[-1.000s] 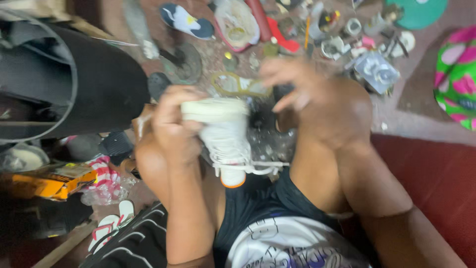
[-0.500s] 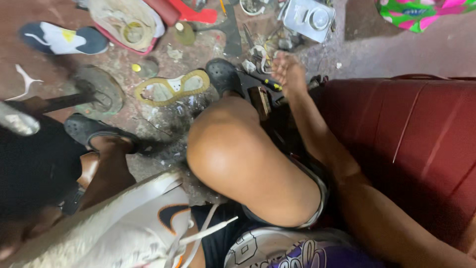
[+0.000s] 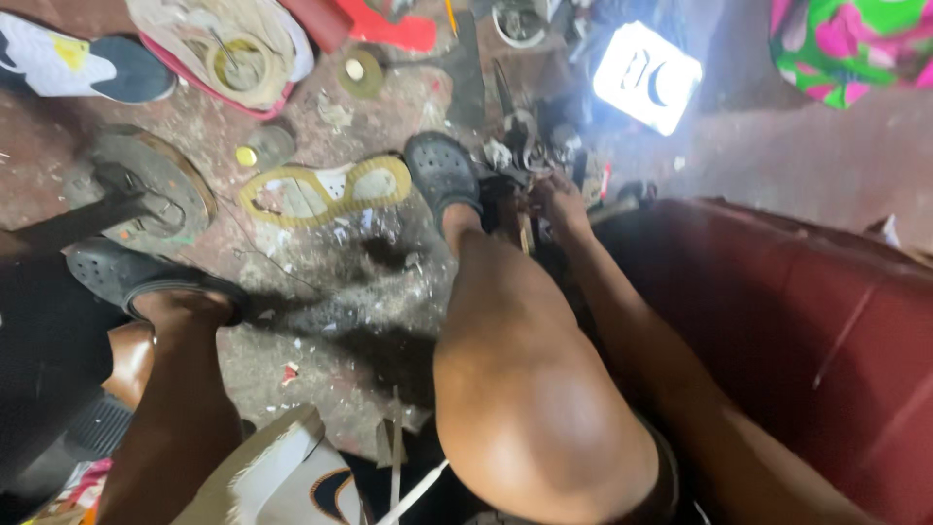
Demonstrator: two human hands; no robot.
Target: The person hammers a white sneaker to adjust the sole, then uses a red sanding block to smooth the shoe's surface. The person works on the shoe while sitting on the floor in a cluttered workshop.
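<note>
Right hand (image 3: 559,199) down among small tools (image 3: 525,156) beside dark clog (image 3: 442,175), grip unclear; left hand unseen.

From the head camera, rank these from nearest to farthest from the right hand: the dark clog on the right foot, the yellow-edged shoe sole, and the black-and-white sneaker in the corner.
Measured from the right hand:
1. Dark clog, just left of it on the floor.
2. Yellow-edged shoe sole, farther left, lying flat.
3. Black-and-white sneaker, far left at the top corner.
</note>
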